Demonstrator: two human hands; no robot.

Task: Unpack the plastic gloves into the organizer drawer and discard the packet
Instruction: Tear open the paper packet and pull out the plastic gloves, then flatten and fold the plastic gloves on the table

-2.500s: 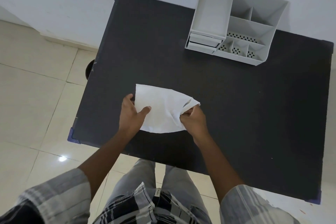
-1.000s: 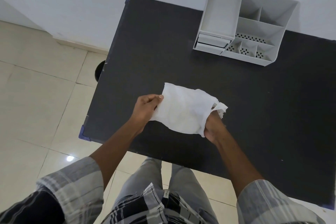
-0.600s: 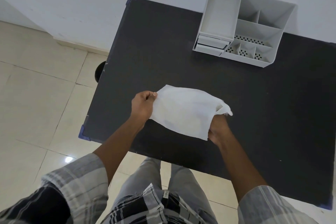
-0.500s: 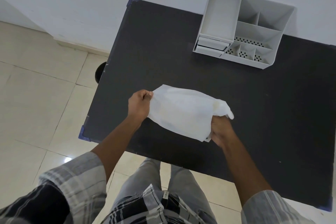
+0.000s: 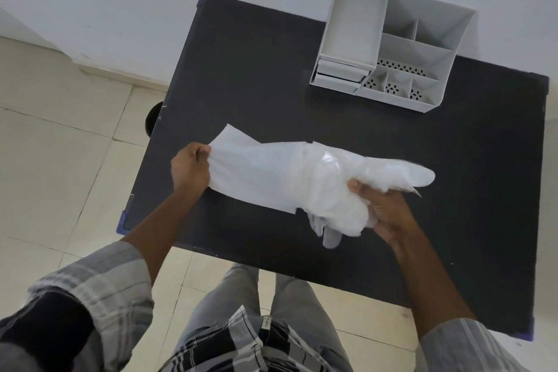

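Gloves (image 5: 338, 187) are half out of the packet (image 5: 253, 174), the two forming one long line running left to right above the table (image 5: 453, 175). Left hand (image 5: 190, 170) pinches the packet's closed end; right hand (image 5: 383, 208) is clenched around the glove bundle. Up and right of that hand sits the organizer (image 5: 389, 48), its compartments apparently empty, its drawer (image 5: 339, 74) seemingly shut. Right hand is nearer.
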